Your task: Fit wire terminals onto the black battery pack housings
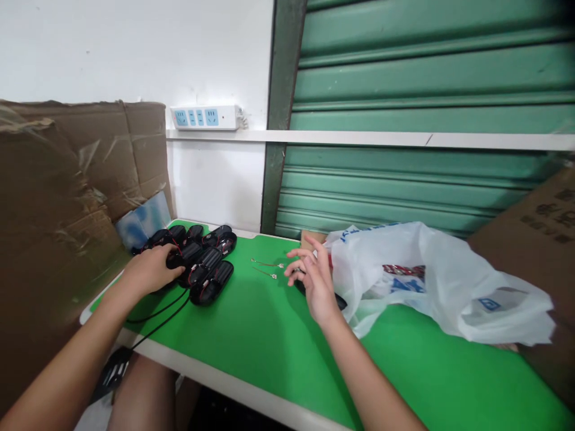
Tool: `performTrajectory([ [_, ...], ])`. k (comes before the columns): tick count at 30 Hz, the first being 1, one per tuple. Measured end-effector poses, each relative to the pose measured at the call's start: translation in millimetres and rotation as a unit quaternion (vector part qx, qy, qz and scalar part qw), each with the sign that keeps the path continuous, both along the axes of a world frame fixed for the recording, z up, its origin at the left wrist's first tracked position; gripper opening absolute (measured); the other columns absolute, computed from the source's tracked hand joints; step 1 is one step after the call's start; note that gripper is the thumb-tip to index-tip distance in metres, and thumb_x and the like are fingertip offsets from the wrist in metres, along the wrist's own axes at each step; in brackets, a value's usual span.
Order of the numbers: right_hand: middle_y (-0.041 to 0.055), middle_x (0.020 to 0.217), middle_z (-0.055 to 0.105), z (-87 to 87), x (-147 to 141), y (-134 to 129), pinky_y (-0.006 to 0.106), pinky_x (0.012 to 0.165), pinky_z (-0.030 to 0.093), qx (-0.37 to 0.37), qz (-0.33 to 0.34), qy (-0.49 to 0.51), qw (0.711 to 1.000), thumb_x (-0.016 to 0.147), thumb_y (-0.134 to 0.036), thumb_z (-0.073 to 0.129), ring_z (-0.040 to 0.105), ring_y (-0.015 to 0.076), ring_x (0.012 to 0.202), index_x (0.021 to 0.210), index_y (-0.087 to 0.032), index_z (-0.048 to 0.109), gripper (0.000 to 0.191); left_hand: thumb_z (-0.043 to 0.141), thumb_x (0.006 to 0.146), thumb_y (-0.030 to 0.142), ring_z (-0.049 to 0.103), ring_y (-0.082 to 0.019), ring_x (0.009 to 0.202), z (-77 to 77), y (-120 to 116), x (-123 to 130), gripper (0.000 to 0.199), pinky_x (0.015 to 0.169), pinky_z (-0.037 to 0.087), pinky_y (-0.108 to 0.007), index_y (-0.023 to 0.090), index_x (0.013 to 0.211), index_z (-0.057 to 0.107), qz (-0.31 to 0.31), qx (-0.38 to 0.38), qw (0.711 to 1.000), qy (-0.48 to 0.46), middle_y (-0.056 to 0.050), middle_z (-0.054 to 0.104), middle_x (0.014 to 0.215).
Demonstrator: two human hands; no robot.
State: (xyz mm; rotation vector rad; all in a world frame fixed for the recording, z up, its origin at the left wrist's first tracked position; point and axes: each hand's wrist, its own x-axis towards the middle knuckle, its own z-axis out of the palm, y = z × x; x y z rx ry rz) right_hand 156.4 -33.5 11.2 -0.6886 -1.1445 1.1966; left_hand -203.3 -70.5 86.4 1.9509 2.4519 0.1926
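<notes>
My left hand is at the near left of a cluster of glossy black oval casings with thin red wires. Its thumb and fingers close round one black oval casing, partly hidden by the hand. Over the middle of the table my right hand is raised, fingers loosely bent and apart, with nothing seen in them. Just left of it lie two thin red wires with small white ends, one wire behind the other wire. A dark object shows partly beneath the right hand.
A white plastic bag with red and blue print lies on the green tabletop at right. Cardboard boxes stand left and right. A power strip sits above a white rail. Black cables hang over the front edge.
</notes>
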Motion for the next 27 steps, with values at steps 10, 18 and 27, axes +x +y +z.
performTrajectory([
  [10,-0.0004,0.105,0.063,1.9,5.2,1.9,0.025,0.051,0.053,-0.014,-0.002,0.004,1.000,0.092,-0.060,0.066,0.066,0.0147,0.070,0.141,-0.033,0.038,0.062,0.062,0.083,0.046,0.072,-0.038,0.118,-3.3,2.6,1.3,0.059,0.102,0.055,-0.046,0.014,0.134,0.065,-0.035,-0.008,0.999,-0.007,-0.019,0.074,0.131],
  [18,-0.0027,0.099,0.063,1.3,7.5,10.9,0.022,0.046,0.050,-0.030,-0.065,-0.006,0.997,0.087,-0.055,0.073,0.065,0.0128,0.064,0.138,-0.032,0.042,0.064,0.057,0.096,0.045,0.071,-0.026,0.091,48.4,-44.6,72.6,0.030,0.088,0.058,-0.043,0.028,0.117,0.070,-0.084,0.298,0.947,-0.080,-0.003,0.075,0.102],
  [27,-0.0031,0.091,0.062,4.9,32.8,22.4,0.024,0.048,0.047,-0.028,-0.170,-0.061,0.983,0.086,-0.047,0.070,0.060,0.0128,0.059,0.128,-0.028,0.051,0.050,0.046,0.099,0.017,0.068,-0.027,0.103,-34.6,8.6,200.9,0.032,0.087,0.056,-0.040,0.023,0.122,0.069,-0.375,0.131,0.907,-0.142,-0.010,0.074,0.104],
])
